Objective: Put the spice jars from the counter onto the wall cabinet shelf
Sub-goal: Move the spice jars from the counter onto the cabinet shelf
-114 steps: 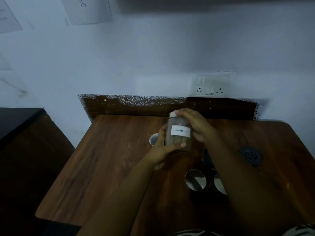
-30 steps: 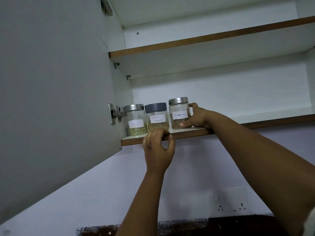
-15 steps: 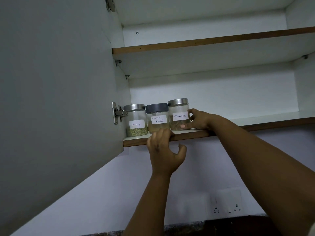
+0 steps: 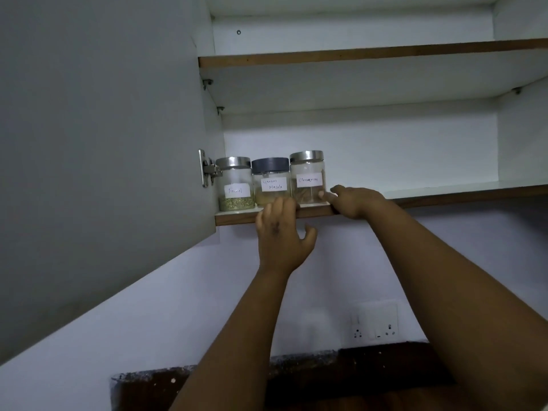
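Glass jars stand in a row at the shelf's [image 4: 444, 200] left end: fennel [image 4: 235, 185], masala [image 4: 271, 182], cinnamon [image 4: 308, 178]. Left hand [image 4: 281, 235], fingers spread and empty, rests on the near edge. Right hand [image 4: 353, 201], loosely apart, touches cinnamon's base; best to nudge it gently, label forward.

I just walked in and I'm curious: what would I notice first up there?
Three labelled glass spice jars stand in a row at the left end of the white cabinet shelf, beside the open grey door. Two bare hands reach up: the right hand rests by the cinnamon jar, the left hand just below.
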Tool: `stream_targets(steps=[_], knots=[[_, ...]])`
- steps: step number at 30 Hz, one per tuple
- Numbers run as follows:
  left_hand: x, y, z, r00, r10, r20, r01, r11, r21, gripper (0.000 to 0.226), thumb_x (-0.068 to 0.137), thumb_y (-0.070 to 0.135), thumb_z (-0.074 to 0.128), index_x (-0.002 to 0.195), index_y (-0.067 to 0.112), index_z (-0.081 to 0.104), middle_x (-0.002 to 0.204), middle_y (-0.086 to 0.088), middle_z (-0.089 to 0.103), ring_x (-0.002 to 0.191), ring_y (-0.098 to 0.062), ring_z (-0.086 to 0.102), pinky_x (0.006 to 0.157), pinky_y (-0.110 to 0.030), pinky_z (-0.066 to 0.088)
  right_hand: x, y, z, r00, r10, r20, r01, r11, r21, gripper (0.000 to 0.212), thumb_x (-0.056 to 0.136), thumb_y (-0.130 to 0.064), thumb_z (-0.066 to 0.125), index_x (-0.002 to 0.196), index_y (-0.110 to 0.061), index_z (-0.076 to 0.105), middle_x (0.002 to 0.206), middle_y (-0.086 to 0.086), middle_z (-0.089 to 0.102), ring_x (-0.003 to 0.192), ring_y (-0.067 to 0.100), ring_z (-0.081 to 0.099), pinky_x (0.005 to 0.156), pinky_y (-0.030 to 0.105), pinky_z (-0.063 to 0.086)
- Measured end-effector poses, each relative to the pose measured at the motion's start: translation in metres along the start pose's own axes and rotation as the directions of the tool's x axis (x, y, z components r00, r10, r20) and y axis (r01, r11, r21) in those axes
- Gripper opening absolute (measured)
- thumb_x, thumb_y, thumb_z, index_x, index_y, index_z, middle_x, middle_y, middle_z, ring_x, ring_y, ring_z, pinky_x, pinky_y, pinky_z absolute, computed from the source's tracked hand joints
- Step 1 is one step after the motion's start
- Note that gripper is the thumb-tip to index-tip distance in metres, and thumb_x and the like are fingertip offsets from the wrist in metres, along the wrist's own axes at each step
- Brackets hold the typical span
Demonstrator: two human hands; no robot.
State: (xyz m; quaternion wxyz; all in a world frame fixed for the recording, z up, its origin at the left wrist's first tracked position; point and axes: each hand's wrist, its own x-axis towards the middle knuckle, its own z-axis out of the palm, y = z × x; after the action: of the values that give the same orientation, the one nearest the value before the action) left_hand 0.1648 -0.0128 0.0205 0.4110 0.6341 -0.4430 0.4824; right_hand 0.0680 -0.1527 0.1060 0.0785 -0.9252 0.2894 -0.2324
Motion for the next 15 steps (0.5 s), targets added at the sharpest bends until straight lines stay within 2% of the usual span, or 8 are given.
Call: stream_targets(steps=[2, 3, 5, 7, 9, 11, 13, 15], knots=[[-0.001, -0.002, -0.007, 0.996, 0.080, 0.046, -0.081, 0.996, 0.035, 0.035, 0.071, 0.029, 0.064, 0.099, 0.011, 0.055, 0.096, -0.002, 0.052, 0.091, -0.022, 0.047, 0.090, -0.033, 0.035, -0.021, 0.007, 0.011, 0.981, -0.080, -0.175, 0.054, 0.987, -0.150, 0.056, 0.100, -0.052, 0.017, 0.136, -0.023, 0.049, 0.137, 0.007, 0.054, 0.121, 0.030, 0.049, 0.098, 0.043, 0.035], [-0.003, -0.004, -0.012, 0.990, 0.128, 0.063, -0.132, 0.989, 0.060, 0.039, 0.071, 0.029, 0.064, 0.104, 0.009, 0.057, 0.101, -0.004, 0.055, 0.095, -0.023, 0.049, 0.091, -0.036, 0.039, -0.031, 0.013, 0.016, 0.958, -0.123, -0.260, 0.087, 0.985, -0.147, 0.052, 0.101, -0.049, 0.020, 0.134, -0.025, 0.051, 0.135, 0.006, 0.056, 0.122, 0.030, 0.049, 0.099, 0.042, 0.034], [-0.015, -0.010, -0.020, 0.978, 0.201, 0.047, -0.206, 0.968, 0.143, 0.046, 0.072, 0.028, 0.063, 0.113, 0.006, 0.061, 0.113, -0.008, 0.059, 0.105, -0.026, 0.052, 0.096, -0.041, 0.043, -0.053, 0.027, 0.032, 0.905, -0.181, -0.385, 0.180, 0.983, -0.040, 0.047, 0.100, -0.046, 0.035, 0.140, -0.025, 0.047, 0.144, 0.004, 0.048, 0.135, 0.029, 0.036, 0.109, 0.041, 0.028], [-0.037, -0.014, -0.027, 0.980, 0.199, 0.012, -0.197, 0.957, 0.213, 0.054, 0.074, 0.026, 0.062, 0.124, 0.006, 0.059, 0.126, -0.011, 0.059, 0.119, -0.028, 0.051, 0.106, -0.044, 0.039, -0.077, 0.039, 0.057, 0.841, -0.209, -0.500, 0.288, 0.954, 0.085, 0.050, 0.098, -0.038, 0.048, 0.145, -0.022, 0.041, 0.153, 0.004, 0.037, 0.143, 0.026, 0.024, 0.114, 0.040, 0.024], [-0.071, -0.015, -0.028, 0.988, 0.153, 0.033, -0.157, 0.967, 0.200, 0.060, 0.077, 0.028, 0.061, 0.132, 0.007, 0.055, 0.137, -0.012, 0.053, 0.128, -0.030, 0.048, 0.110, -0.047, 0.035, -0.102, 0.049, 0.093, 0.807, -0.159, -0.569, 0.319, 0.928, 0.193, 0.048, 0.097, -0.033, 0.052, 0.143, -0.019, 0.044, 0.150, 0.006, 0.040, 0.143, 0.026, 0.027, 0.114, 0.040, 0.028], [-0.111, -0.013, -0.026, 0.992, 0.077, 0.099, -0.092, 0.983, 0.160, 0.064, 0.076, 0.030, 0.062, 0.136, 0.009, 0.052, 0.141, -0.012, 0.050, 0.130, -0.031, 0.045, 0.112, -0.048, 0.031, -0.126, 0.058, 0.137, 0.871, -0.092, -0.483, 0.261, 0.919, 0.295, 0.049, 0.098, -0.033, 0.051, 0.143, -0.018, 0.042, 0.148, 0.006, 0.044, 0.141, 0.025, 0.031, 0.112, 0.036, 0.028], [-0.153, -0.010, -0.024, 0.984, -0.026, 0.176, 0.001, 0.990, 0.143, 0.068, 0.075, 0.033, 0.064, 0.137, 0.010, 0.050, 0.144, -0.011, 0.046, 0.131, -0.030, 0.044, 0.113, -0.049, 0.029, -0.148, 0.068, 0.182, 0.956, -0.084, -0.282, 0.183, 0.921, 0.343, 0.051, 0.097, -0.033, 0.052, 0.145, -0.019, 0.040, 0.148, 0.006, 0.043, 0.139, 0.024, 0.035, 0.112, 0.033, 0.028], [-0.199, -0.007, -0.025, 0.950, -0.171, 0.262, 0.141, 0.982, 0.129, 0.071, 0.074, 0.036, 0.064, 0.139, 0.012, 0.047, 0.147, -0.012, 0.041, 0.132, -0.031, 0.042, 0.111, -0.050, 0.029, -0.168, 0.076, 0.222, 0.993, -0.105, -0.054, 0.117, 0.924, 0.364, 0.051, 0.095, -0.033, 0.058, 0.142, -0.019, 0.043, 0.144, 0.006, 0.047, 0.133, 0.023, 0.043, 0.108, 0.030, 0.034]])
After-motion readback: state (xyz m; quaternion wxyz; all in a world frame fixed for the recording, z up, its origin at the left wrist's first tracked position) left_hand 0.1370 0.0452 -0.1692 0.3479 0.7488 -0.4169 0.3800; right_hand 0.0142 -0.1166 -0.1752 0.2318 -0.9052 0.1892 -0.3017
